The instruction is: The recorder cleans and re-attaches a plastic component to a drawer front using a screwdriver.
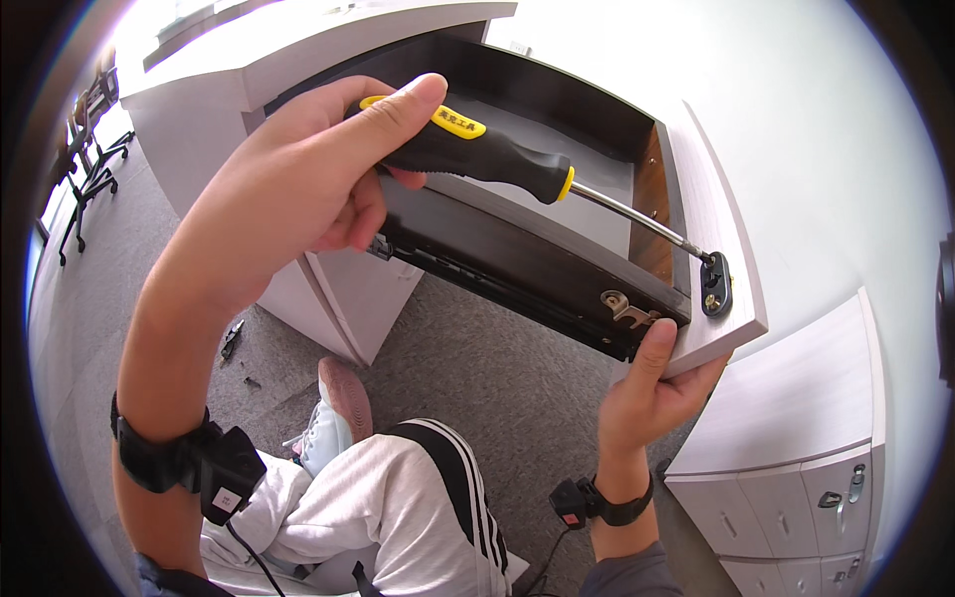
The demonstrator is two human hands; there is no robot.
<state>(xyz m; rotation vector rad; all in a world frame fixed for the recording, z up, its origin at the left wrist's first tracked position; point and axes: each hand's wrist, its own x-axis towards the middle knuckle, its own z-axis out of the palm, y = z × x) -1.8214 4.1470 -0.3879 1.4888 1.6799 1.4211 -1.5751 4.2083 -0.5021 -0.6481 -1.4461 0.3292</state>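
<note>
My left hand (328, 149) is closed round the black and yellow handle of a screwdriver (507, 171). Its shaft slants down to the right, and the tip meets the upper end of a small black oval plate (715, 285) on the inner face of the drawer front (724, 214). A brass-coloured screw shows at the plate's lower end. My right hand (652, 393) grips the lower corner of that pale wood front, thumb on the near side and fingers beneath. Beside the thumb, a metal bracket (627, 306) is fixed on the dark side of the pulled-out drawer (557, 249).
The drawer juts from a pale wood desk (209, 129). A pale cabinet (786, 478) with locks and handles stands at lower right. Small dark parts (233, 340) lie on the grey carpet (477, 378) at left. Office chairs (88, 164) are at far left.
</note>
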